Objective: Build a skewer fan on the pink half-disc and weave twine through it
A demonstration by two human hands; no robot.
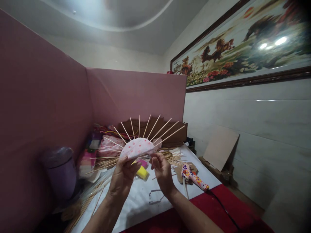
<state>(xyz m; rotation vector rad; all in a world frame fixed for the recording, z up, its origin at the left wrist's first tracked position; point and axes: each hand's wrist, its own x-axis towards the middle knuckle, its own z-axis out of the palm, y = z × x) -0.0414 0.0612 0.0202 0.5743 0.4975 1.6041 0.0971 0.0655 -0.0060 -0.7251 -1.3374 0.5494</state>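
A half-round piece (pixel 138 146) covered in white cloth with red dots is held up over the table. Thin wooden sticks (pixel 155 127) spread out from its curved edge like rays. My left hand (pixel 124 174) grips its lower left part, thumb in front. At the lower right corner, my right hand (pixel 162 170) has its fingers curled and pinched on the edge. Below the piece, between my hands, lies a yellow item (pixel 143 173) with a pink one (pixel 143 163) beside it. A flower-patterned glue gun (pixel 194 176) rests right of my right hand on a scrap of cardboard.
Bundled sticks (pixel 108 162) and dotted pink cloth (pixel 111 145) lie at the back of the white-topped table (pixel 136 212). A red cloth (pixel 218 207) covers the near right. A purple bin (pixel 59 171) stands left. The glue gun's black cord (pixel 223 208) trails off the front.
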